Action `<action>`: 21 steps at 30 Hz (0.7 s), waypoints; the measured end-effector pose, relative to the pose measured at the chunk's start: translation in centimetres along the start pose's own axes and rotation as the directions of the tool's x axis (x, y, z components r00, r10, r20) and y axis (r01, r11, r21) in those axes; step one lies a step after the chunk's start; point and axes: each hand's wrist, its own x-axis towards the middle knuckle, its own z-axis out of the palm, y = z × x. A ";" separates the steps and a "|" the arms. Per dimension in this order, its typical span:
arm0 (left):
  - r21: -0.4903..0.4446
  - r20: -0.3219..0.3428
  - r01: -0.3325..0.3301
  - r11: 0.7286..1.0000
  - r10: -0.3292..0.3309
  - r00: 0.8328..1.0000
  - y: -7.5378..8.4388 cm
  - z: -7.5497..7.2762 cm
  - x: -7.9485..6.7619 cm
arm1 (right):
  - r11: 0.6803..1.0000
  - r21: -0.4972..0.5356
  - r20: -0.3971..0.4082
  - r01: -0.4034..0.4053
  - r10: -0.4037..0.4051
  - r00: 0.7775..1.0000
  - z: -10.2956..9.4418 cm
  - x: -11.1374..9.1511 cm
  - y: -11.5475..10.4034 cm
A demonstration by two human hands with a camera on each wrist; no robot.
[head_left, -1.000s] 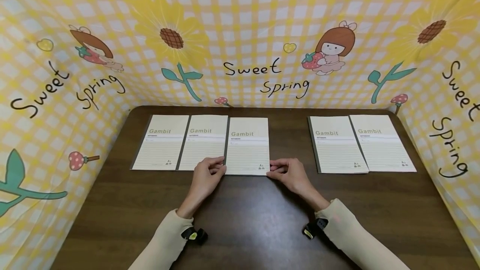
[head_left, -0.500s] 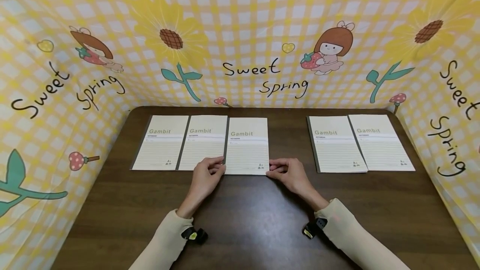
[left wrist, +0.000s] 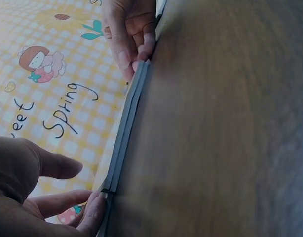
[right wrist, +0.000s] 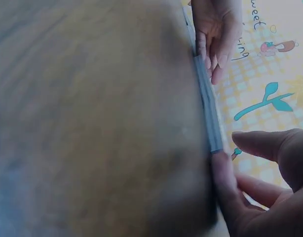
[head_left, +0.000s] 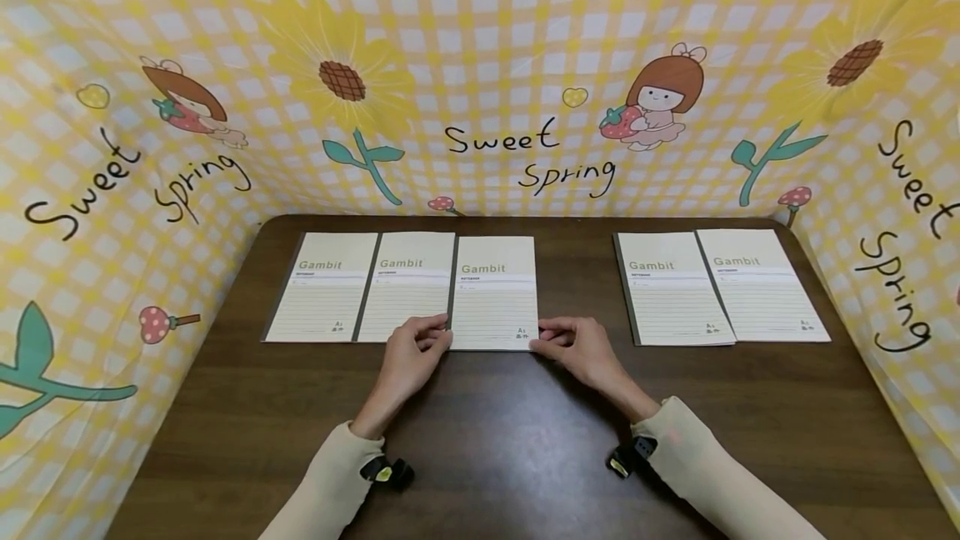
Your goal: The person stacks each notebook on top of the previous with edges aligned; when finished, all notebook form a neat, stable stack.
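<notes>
Head view: notebook (head_left: pixel 493 294) lies flat between left hand (head_left: pixel 409 352) and right hand (head_left: pixel 583 348), equally near, each touching near corner on its own side, digits parted, unclamped; long axis runs away from hands; second notebook (head_left: pixel 408 286) just beyond left hand

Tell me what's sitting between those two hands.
A notebook marked Gambit, third from the left, lies between the left hand and the right hand, with fingertips at its side edges. The head view shows this most clearly.
</notes>
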 end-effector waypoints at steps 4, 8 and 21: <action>-0.016 0.058 0.015 1.000 -0.014 0.998 -0.1 -0.9 -0.1 | 0.994 -0.080 -0.012 0.070 -0.071 0.997 0.0 -0.1 -0.5; 0.019 0.071 0.004 1.000 -0.006 0.997 -0.3 -2.3 -0.4 | 0.957 -0.238 -0.054 0.165 -0.182 0.982 0.5 -0.2 -1.4; 0.385 0.017 -0.215 0.897 0.226 0.974 -2.3 -6.7 -1.7 | 0.778 -0.387 0.351 0.495 -0.373 0.859 5.1 0.8 -4.0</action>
